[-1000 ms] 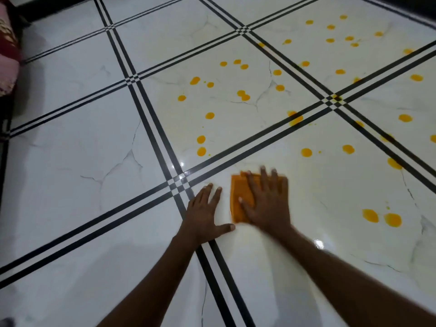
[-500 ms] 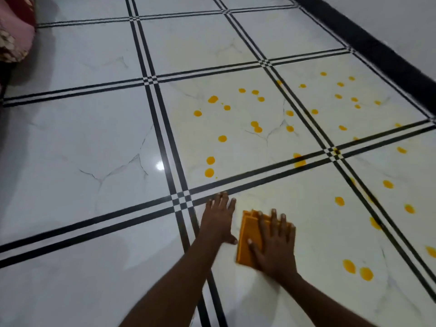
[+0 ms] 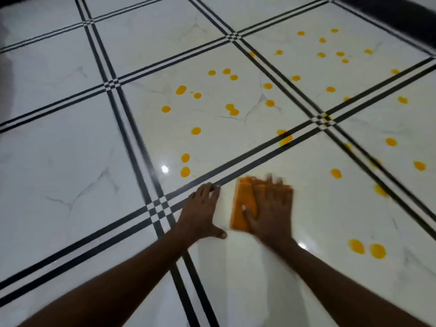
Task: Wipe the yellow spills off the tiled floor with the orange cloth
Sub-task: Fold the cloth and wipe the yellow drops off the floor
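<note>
A folded orange cloth (image 3: 244, 204) lies flat on the white tiled floor (image 3: 70, 149). My right hand (image 3: 271, 208) presses on it with fingers spread and straight, blurred by motion. My left hand (image 3: 203, 211) rests flat on the floor just left of the cloth, fingertips touching a black grout line. Several yellow spills (image 3: 185, 171) dot the tile beyond the hands. Two large yellow drops (image 3: 366, 249) lie to the right of my right forearm, and more are scattered to the far right.
Double black lines (image 3: 157, 208) cross the floor in a grid. A dark skirting band (image 3: 401, 17) runs along the wall at the top right. The tiles on the left carry no spots.
The cloth under my right hand has slid forward, closer to the black line. The view has shifted and the pink cushion at top left is out of sight. My left hand stays flat.
</note>
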### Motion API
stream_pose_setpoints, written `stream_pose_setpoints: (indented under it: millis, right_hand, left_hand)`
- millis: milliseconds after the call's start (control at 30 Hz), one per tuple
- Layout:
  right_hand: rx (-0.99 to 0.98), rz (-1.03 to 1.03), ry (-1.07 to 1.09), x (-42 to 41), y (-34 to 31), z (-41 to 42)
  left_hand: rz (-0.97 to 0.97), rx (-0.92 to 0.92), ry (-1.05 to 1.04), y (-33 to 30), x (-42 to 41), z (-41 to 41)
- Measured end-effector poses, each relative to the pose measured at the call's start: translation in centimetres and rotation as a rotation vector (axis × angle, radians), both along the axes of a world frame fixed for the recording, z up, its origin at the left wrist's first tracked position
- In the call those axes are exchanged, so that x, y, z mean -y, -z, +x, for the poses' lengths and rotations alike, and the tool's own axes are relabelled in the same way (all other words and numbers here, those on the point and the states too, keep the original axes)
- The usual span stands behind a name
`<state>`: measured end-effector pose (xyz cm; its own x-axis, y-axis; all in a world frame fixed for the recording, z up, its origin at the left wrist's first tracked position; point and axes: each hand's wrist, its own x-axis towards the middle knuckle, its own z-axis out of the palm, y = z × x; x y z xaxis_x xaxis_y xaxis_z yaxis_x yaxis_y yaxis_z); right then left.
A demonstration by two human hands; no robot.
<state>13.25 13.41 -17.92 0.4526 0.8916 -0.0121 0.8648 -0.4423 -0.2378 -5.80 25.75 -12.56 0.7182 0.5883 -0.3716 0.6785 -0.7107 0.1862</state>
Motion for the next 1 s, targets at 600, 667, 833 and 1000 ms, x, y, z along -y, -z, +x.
stream_pose_setpoints:
  millis: [600, 667, 833, 1000]
  right_hand:
    - [-0.031, -0.310, -0.145, 3.7, -2.4, 18.6]
    - [-0.014, -0.235, -0.154, 4.0, -1.7, 15.5]
    - [0.025, -0.092, -0.282, -4.5, -0.6, 16.3]
    - [0.062, -0.028, 0.135, -0.7, -0.1, 18.8]
  left_hand:
    - [0.006, -0.014, 0.082, 0.1, 2.3, 11.1]
    - [-0.017, -0.021, 0.066, 0.2, 2.2, 10.9]
    - [-0.012, 0.037, 0.049, 1.4, 1.6, 10.1]
    - [-0.007, 0.049, -0.090, 0.9, 0.4, 11.4]
